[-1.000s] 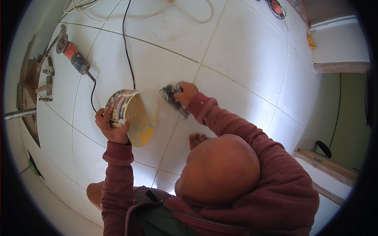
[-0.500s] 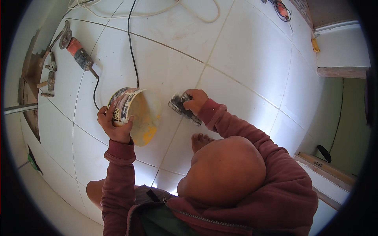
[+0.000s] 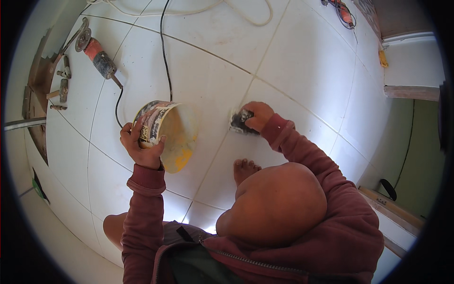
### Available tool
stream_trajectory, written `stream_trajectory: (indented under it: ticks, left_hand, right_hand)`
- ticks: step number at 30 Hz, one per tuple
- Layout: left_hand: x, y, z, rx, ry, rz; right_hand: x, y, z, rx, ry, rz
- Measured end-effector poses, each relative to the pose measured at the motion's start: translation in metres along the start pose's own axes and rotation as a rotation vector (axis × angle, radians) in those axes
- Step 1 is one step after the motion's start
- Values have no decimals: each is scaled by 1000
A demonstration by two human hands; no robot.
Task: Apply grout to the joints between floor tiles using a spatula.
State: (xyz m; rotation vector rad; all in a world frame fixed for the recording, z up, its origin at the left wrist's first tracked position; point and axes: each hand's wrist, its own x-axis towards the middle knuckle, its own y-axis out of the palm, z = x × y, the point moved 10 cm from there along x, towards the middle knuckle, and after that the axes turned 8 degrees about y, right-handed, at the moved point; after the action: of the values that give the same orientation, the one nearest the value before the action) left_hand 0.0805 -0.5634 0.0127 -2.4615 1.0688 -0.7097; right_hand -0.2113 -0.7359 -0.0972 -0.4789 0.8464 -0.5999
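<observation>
My left hand (image 3: pixel 147 149) is closed on the side of a round, pale plastic bucket (image 3: pixel 177 132) with a printed label and yellow residue inside, which is tipped toward the right. My right hand (image 3: pixel 259 113) grips a dark, grout-smeared pad or float (image 3: pixel 240 124), its exact kind unclear, against the white tiled floor (image 3: pixel 302 71) on the light line between tiles. My bare foot (image 3: pixel 243 170) and bent knee (image 3: pixel 276 201) are just below the float.
At upper left lie an orange-and-black angle grinder (image 3: pixel 99 59) on a black cord, a hammer (image 3: pixel 63 91) and small tools by a broken wall opening. A pale cable (image 3: pixel 269 16) loops at the top, another orange tool (image 3: pixel 345 15) lies upper right, beside a step (image 3: pixel 410 92).
My right hand has moved right with the float along the floor. The bucket in my left hand has shifted slightly. The floor and tools appear displaced right as the view moves.
</observation>
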Motion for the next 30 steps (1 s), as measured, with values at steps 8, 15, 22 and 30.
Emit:
stream_trajectory:
  ticks: [8,15,22,30]
  left_hand:
    - [5,5,-10,18,21,3]
    - [4,4,-7,32,-5,8]
    - [3,3,-12,83,36,26]
    - [0,0,-1,9,-6,-18]
  right_hand:
    - [21,-100,-35,103,104,-500]
    - [-49,63,21,69,-28,158]
    - [8,-85,-19,122,47,-449]
    - [27,-86,-29,-352,127,-240]
